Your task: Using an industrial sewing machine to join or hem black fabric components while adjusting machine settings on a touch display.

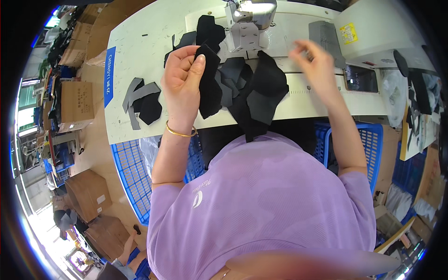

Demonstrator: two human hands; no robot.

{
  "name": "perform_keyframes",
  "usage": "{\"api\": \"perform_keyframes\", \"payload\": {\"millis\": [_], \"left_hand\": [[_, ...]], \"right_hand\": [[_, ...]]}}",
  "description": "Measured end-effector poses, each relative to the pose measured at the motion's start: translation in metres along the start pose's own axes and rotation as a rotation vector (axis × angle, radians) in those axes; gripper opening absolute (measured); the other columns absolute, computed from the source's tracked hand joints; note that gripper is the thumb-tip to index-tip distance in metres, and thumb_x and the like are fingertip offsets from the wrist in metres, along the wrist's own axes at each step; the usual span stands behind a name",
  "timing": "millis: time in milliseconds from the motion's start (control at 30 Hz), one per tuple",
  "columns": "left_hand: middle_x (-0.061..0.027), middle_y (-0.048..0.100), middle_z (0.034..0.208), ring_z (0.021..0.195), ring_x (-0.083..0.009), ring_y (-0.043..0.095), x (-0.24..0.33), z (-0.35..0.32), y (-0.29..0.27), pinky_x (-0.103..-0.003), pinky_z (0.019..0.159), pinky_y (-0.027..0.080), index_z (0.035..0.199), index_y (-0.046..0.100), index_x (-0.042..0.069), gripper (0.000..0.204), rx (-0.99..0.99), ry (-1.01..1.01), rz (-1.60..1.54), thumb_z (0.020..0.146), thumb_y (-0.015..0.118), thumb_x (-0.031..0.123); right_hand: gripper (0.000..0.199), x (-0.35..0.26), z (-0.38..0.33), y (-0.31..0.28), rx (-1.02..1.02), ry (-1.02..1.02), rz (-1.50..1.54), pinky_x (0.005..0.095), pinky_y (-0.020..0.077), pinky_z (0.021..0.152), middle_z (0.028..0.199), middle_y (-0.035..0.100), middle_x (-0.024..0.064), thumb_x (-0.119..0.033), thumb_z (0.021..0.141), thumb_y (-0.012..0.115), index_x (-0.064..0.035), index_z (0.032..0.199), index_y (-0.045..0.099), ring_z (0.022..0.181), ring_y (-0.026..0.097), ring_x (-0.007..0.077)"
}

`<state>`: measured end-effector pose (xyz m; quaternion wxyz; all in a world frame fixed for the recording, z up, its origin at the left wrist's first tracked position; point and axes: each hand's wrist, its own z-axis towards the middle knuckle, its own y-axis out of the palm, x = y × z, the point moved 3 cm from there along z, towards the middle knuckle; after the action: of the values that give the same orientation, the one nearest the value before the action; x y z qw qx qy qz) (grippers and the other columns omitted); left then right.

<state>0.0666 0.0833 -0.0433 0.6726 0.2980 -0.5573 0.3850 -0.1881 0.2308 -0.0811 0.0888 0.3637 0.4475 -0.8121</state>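
Note:
My left hand (183,79) is closed on a black fabric piece (211,86), pinching its upper edge between thumb and fingers while the rest hangs down. My right hand (313,60) is raised over the white table to the right of the sewing machine head (249,25). It is blurred by motion; its fingers look bent and apart, and I see nothing in them. Between my hands lie grey cut pieces (231,77) and black cut pieces (270,77), some draping over the near table edge. Behind my left hand rest more black pieces (210,31).
Grey strips (135,100) and a black piece (150,108) lie at the table's left. A grey fabric stack (326,42) and a phone (360,78) are at the right. Blue baskets (133,172) stand below the table, with cardboard boxes (77,105) further left.

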Motion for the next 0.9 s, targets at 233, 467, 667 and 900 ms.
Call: {"api": "perform_keyframes", "payload": {"millis": [233,467,667,900], "left_hand": [[-0.0023,0.067,0.090,0.080,-0.0023,0.059,-0.002,-0.006,0.013,-0.015,0.071,0.047,0.111,0.060,-0.003,0.020,-0.058,-0.064,-0.050,0.092,0.065,0.003],[-0.0016,0.066,0.089,0.079,-0.0025,0.059,-0.003,-0.008,0.012,-0.016,0.070,0.048,0.107,0.062,-0.004,0.017,-0.093,-0.100,-0.025,0.091,0.066,0.003],[0.0002,0.065,0.084,0.074,-0.0016,0.057,-0.005,-0.006,0.006,-0.015,0.067,0.046,0.103,0.064,-0.004,0.016,-0.028,-0.027,0.012,0.090,0.069,0.006],[0.0033,0.062,0.079,0.069,0.0001,0.053,0.000,-0.004,0.020,-0.015,0.062,0.043,0.102,0.066,-0.004,0.014,0.028,-0.005,-0.009,0.092,0.067,0.007]], "right_hand": [[0.033,0.099,0.100,-0.028,-0.210,-0.174,-0.606,0.0411,0.0493,0.082,0.113,0.058,0.0062,-0.015,0.086,0.066,-0.0090,0.118,0.059,0.099,0.060,0.0316],[0.025,0.065,0.098,-0.030,-0.226,-0.378,-0.649,0.0414,0.0498,0.078,0.115,0.053,0.0056,-0.012,0.085,0.066,-0.0059,0.107,0.056,0.095,0.060,0.0320],[0.017,0.015,0.084,-0.061,-0.184,-0.345,-0.489,0.0365,0.0468,0.067,0.090,0.059,0.0083,-0.009,0.085,0.067,-0.0045,0.096,0.056,0.082,0.062,0.0246],[0.020,-0.117,0.024,-0.083,-0.504,0.067,0.760,0.0221,0.0365,0.037,0.075,0.071,0.0154,-0.014,0.091,0.064,0.0015,0.103,0.065,0.044,0.058,0.0113]]}}
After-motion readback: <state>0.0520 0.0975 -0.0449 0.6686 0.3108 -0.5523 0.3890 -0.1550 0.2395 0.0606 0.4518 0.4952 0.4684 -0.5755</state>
